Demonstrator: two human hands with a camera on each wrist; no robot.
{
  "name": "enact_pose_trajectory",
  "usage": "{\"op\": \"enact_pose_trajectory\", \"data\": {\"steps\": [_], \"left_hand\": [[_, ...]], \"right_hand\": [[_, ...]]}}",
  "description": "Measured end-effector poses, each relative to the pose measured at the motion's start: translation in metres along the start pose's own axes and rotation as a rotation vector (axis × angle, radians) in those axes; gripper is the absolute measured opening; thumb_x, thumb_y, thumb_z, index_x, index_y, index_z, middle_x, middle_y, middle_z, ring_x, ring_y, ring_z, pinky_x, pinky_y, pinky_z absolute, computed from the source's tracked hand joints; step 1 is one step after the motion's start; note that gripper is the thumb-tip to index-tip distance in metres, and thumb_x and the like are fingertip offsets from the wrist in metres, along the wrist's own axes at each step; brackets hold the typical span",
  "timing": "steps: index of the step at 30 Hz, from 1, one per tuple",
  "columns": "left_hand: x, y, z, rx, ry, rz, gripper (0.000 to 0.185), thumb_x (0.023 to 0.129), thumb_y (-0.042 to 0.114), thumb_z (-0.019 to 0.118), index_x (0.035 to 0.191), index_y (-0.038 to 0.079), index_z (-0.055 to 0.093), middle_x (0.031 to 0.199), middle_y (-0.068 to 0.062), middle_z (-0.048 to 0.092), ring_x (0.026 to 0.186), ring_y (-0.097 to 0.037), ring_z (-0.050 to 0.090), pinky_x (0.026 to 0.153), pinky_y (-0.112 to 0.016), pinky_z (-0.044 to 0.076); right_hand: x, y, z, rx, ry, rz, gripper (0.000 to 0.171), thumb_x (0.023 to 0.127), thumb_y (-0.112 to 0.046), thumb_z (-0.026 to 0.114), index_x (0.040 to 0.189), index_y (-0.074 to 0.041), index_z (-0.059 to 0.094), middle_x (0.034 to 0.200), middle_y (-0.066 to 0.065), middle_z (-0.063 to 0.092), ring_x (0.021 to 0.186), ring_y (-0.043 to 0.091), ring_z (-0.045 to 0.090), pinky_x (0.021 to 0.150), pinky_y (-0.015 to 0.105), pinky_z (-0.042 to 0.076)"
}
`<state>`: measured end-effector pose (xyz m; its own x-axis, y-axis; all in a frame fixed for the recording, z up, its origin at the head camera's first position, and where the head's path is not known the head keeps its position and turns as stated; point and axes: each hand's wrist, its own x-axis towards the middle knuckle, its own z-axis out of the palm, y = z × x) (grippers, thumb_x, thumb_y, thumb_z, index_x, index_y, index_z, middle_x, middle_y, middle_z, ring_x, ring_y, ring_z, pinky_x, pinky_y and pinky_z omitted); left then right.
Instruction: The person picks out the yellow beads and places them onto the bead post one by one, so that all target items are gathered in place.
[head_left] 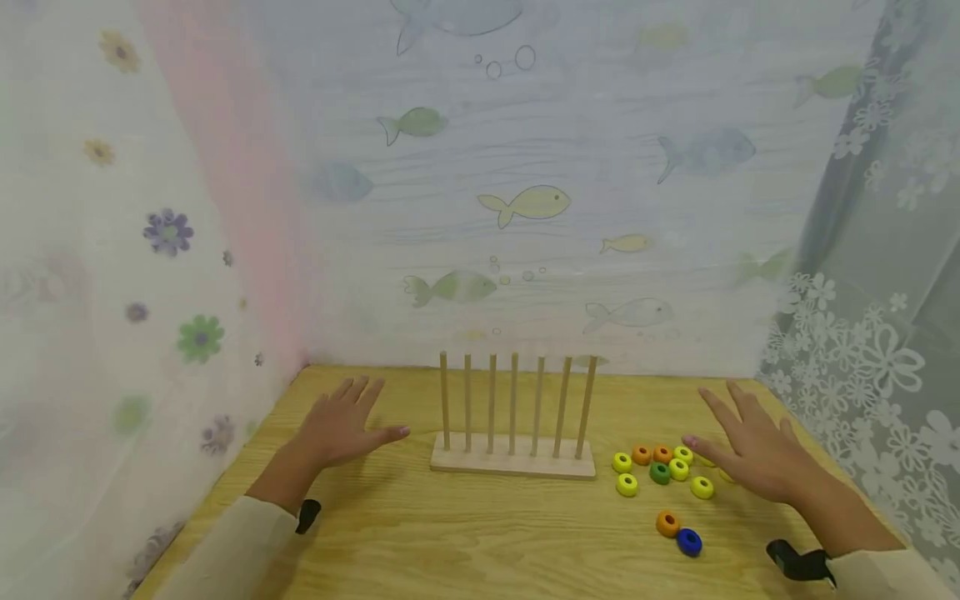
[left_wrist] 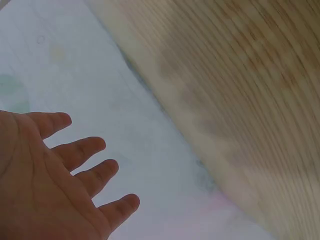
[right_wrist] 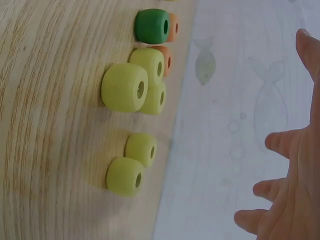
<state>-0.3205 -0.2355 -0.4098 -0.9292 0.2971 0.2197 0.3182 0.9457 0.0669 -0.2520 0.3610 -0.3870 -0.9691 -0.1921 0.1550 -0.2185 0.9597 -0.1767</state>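
- Our right hand (head_left: pixel 753 454) hovers flat, fingers spread and straight, holding nothing; it sits right of the rack, its thumb tip just beside the nearest yellow bead (head_left: pixel 683 454).
- Our left hand (head_left: pixel 341 425) is likewise spread and empty, palm down over the worktop (head_left: pixel 480 542), left of the rack, near it but not touching it.
- The rack (head_left: pixel 513 457) stands between the hands: a pale base with seven upright pegs, all bare.
- The beads (head_left: pixel 660 472) lie loose on the worktop right of the rack: several yellow, a few orange, one green, one blue. The orange bead (head_left: pixel 667 523) and blue bead (head_left: pixel 689 542) sit together, a little nearer to us than the main cluster.
- In the right wrist view the yellow beads (right_wrist: pixel 125 87) rest on their sides, holes facing sideways, some touching each other.
- We judge nothing is begun: no bead is on a peg, none in hand.
- The next move calls for a right-hand pinch on one bead at the cluster's edge, without scattering its neighbours, then turning its hole upright to meet a peg tip.
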Motion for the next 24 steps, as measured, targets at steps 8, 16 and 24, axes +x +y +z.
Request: {"op": "enact_pose_trajectory", "data": {"steps": [8,16,24], "left_hand": [[0.005,0.020,0.004,-0.060,-0.032,0.017,0.110,0.072,0.090,0.036,0.153,0.016,0.025,0.153,-0.014,0.031,0.140,-0.038,0.028,0.103,-0.070,0.023],[0.008,0.026,0.010,-0.195,-0.076,0.002,0.108,0.071,0.087,0.044,0.153,0.018,0.025,0.152,-0.011,0.034,0.138,-0.037,0.032,0.103,-0.063,0.031],[0.015,0.033,0.029,-0.402,-0.182,-0.002,0.102,0.069,0.078,0.062,0.150,0.024,0.031,0.151,-0.002,0.036,0.138,-0.031,0.034,0.105,-0.057,0.032]], "right_hand": [[-0.001,0.006,0.005,0.077,0.004,0.018,0.083,0.094,-0.061,0.044,0.154,-0.029,-0.004,0.156,0.025,-0.012,0.133,0.062,0.009,0.083,0.084,0.004],[0.004,0.015,0.003,0.178,0.017,0.012,0.079,0.097,-0.055,0.043,0.155,-0.025,-0.001,0.156,0.023,-0.015,0.132,0.063,0.007,0.085,0.083,0.006],[-0.001,0.023,0.001,0.314,0.075,0.006,0.075,0.099,-0.045,0.045,0.155,-0.009,0.009,0.154,0.031,0.003,0.134,0.059,0.012,0.089,0.078,0.020]]}}
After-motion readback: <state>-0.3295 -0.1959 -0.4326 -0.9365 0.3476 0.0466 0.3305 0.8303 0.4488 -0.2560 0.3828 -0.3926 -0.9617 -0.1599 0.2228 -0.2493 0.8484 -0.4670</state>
